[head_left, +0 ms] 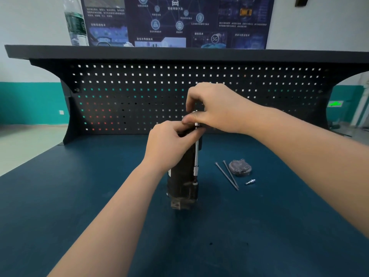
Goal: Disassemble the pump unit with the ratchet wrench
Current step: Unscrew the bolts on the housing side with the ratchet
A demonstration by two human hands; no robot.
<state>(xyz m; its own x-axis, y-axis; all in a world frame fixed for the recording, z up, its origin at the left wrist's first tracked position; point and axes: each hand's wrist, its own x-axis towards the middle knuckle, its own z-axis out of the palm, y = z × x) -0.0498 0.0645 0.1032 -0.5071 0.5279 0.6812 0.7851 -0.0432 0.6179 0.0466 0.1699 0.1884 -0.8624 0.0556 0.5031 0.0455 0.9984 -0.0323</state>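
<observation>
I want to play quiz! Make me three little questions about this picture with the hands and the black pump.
1. True or false: the pump stands upright on the blue table.
2. How many long bolts lie beside the round cover?
3. Which hand grips the top of the pump: A) left hand B) right hand?

Key: 1 true. 2 two. 3 A; the right hand holds the wrench top.

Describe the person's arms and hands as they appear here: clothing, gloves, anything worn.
Both forearms are bare all the way to the frame edge, with no sleeves showing. The left hand and right hand wear no gloves. No rings, watch or wristbands are visible on them.
</observation>
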